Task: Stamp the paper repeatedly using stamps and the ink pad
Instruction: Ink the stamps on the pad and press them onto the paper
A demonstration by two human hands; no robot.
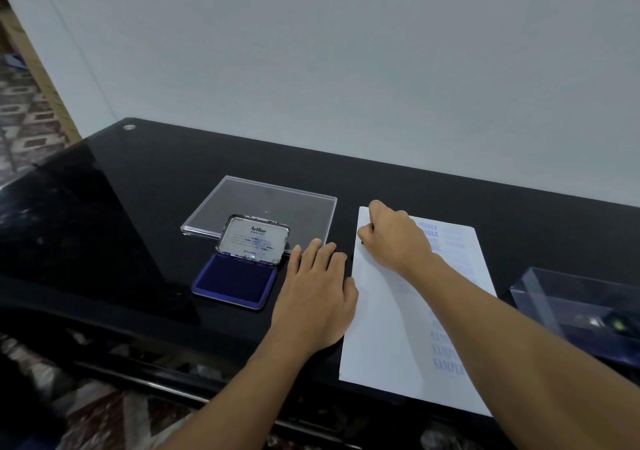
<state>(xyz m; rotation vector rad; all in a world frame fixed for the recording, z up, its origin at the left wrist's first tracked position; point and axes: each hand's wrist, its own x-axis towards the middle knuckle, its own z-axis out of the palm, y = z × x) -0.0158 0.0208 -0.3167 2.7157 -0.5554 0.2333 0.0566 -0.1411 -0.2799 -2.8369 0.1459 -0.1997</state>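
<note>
Head view, looking down across a glossy black table [138,207] set against a pale wall [346,51].

- Paper [381,328]: a white sheet lying flat on the table, right of centre, with its near edge close to the table's front edge. Blue stamp marks run down its right half. "FRAGILE" [427,227] can be read near the top and "SAMPLE" [446,363] lower down. The marks between them are too faint to read.
- Right hand [394,238]: over the top left corner of the paper, knuckles up, fingers curled tight. A small dark bit shows under the fingers at the sheet's left edge, and it looks like a stamp [362,242]. The hand grips it and hides nearly all of it. The forearm crosses the sheet from the lower right.
- Left hand [317,294]: palm down on the table just left of the paper, fingers straight and spread a little, holding nothing. Its thumb side lies along the sheet's left edge.
- Ink pad [232,281]: left of the left hand, close by but apart from it. The case is open and the dark blue pad faces up. The hinged lid [252,238] stands up behind it, with an "Artline" label inside.
- Clear plastic cover [270,204]: flat on the table behind the ink pad.
- Clear box [571,297]: at the right edge, beside the paper. There are dark items inside that I cannot make out.
- Small metal disc [129,127]: at the table's far left corner.
- Patterned floor [27,110]: shows at far left.
</note>
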